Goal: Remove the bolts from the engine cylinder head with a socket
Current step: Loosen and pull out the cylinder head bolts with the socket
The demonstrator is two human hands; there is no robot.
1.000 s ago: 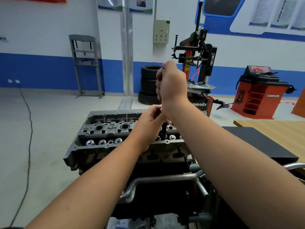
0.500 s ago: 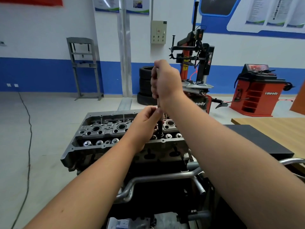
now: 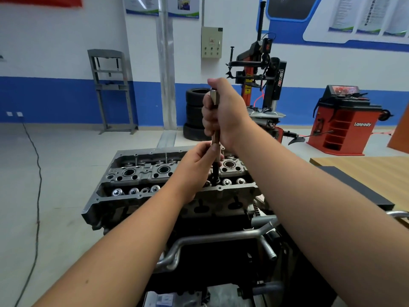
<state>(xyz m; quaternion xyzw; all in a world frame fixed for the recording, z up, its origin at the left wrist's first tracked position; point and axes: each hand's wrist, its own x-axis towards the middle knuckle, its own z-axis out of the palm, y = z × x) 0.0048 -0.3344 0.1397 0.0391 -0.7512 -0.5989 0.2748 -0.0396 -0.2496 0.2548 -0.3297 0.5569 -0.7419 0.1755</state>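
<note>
A grey engine cylinder head (image 3: 141, 173) sits on a stand in front of me, with valve springs and spark-plug wells showing. A long metal socket tool (image 3: 215, 138) stands upright over the head's right half, its dark lower end (image 3: 215, 173) down in a bolt hole. My right hand (image 3: 223, 111) grips the tool's upper shaft in a fist. Just below it, my left hand (image 3: 197, 165) pinches the shaft near its joint. The bolt itself is hidden under the socket.
Metal pipes (image 3: 212, 240) run across the stand below the head. A wooden table with a black mat (image 3: 358, 189) is at the right. Stacked tyres (image 3: 194, 114), a tyre changer (image 3: 261, 80), a red wheel balancer (image 3: 345, 122) and a grey press frame (image 3: 110, 89) stand behind.
My hands hold the same grip on the tool. The view has shifted slightly, so hands and engine sit a little further left and higher in the frame.
</note>
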